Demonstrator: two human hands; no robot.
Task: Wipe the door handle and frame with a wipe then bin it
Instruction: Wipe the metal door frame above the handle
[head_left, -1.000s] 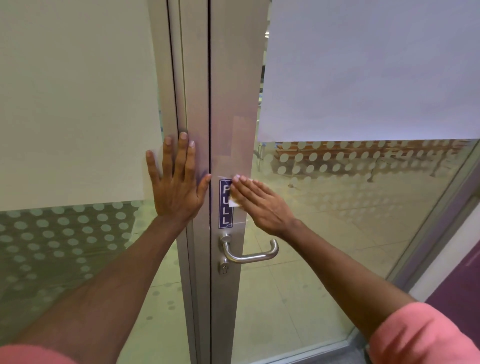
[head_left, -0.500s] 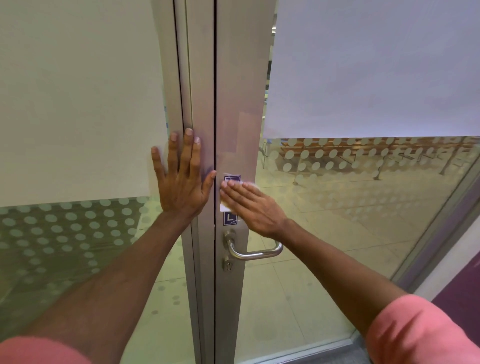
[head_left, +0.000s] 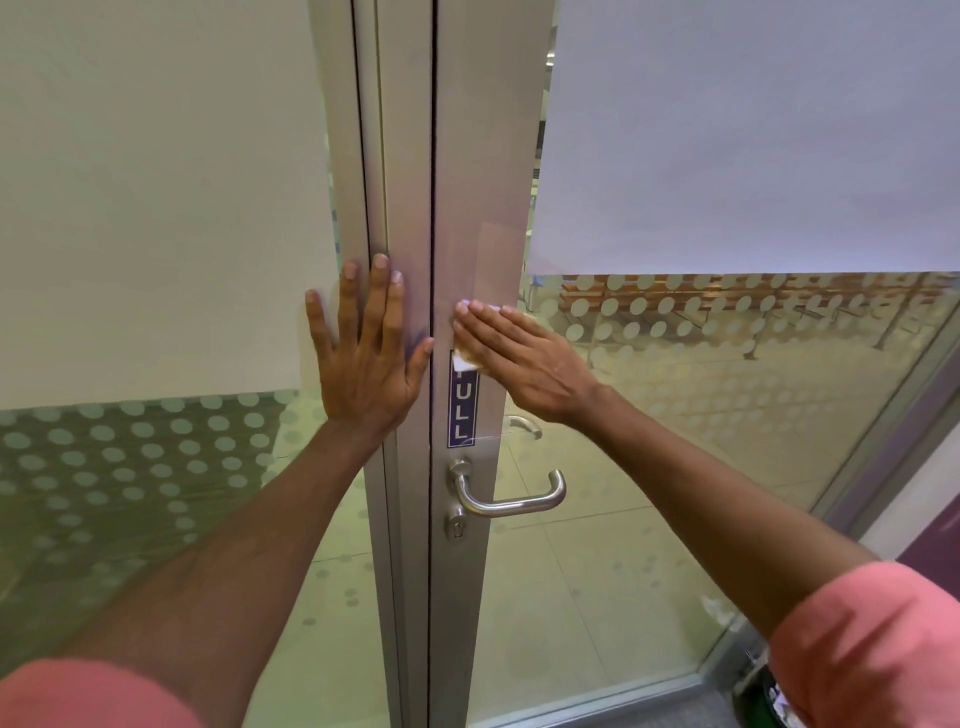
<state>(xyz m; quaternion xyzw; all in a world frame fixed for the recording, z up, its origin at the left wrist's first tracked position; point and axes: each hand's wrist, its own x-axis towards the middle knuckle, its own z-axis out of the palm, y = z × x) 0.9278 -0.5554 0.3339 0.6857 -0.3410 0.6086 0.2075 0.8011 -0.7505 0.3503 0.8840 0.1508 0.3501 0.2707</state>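
While the wipe (head_left: 464, 362) sits pinned flat against the metal door frame (head_left: 467, 208), only a pale corner of it shows below the right hand (head_left: 519, 358), lying over the top of the blue PULL sticker (head_left: 462, 405). That hand presses it with an open palm, its fingers (head_left: 485, 325) straight and close together, pointing up and left across the stile; nothing is pinched, the wipe is simply trapped between hand and metal. The step in hand looks like wiping the frame above the lever door handle (head_left: 506, 493), which hangs free and untouched lower down, with the keyhole (head_left: 457, 526) just beneath its rose.

To do this stroke well, I judge that even pressure through the whole palm matters, since a wipe held only by flat contact can slip out or bunch at the sticker's raised edge. Long passes along the stile, overlapping from the dark door seam (head_left: 431, 208) on the left to the glass edge on the right, would cover it without gaps.

The left hand (head_left: 366, 358) rests spread on the neighbouring frame and glass panel (head_left: 156, 208), fingers apart, holding nothing; it likely steadies the door against the push. A green bin (head_left: 769, 691) may stand at the near right edge, though it is too cropped to be sure.
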